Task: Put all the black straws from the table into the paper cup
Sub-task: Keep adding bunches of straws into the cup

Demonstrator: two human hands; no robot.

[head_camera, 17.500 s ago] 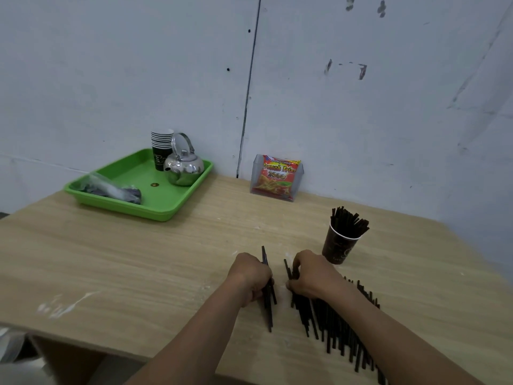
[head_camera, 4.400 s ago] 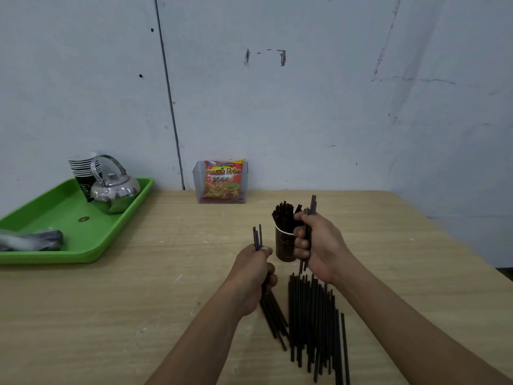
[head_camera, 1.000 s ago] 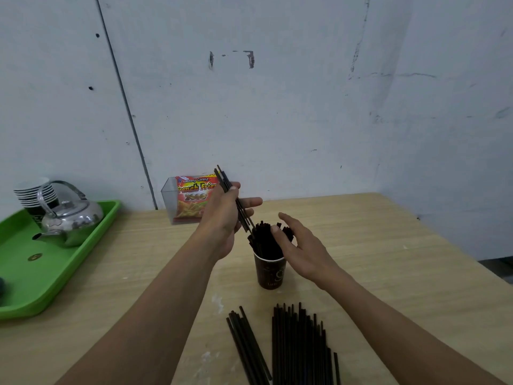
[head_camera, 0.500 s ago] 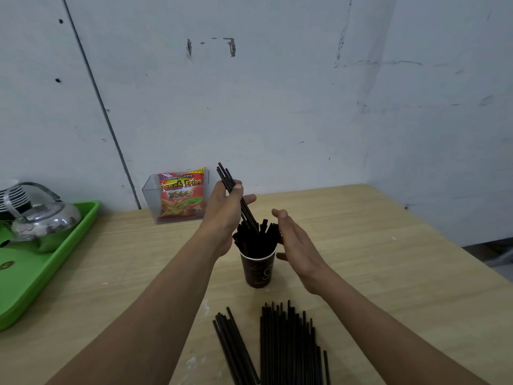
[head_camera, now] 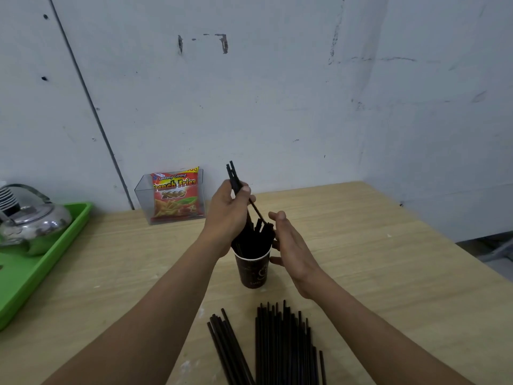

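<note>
My left grip (head_camera: 226, 215) has tipped its straws (head_camera: 235, 176) down into the paper cup (head_camera: 254, 273). My right grip (head_camera: 294, 248) has moved in beside it.

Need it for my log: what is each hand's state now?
Left hand: grips thin black plastic straws.
Right hand: open, beside the dark brown paper cup.

head | worn on head | faces forward and down | table (head_camera: 388, 259) close below | wall (head_camera: 277, 107) behind

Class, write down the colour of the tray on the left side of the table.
The tray is bright green, seen best in the head view.
</note>
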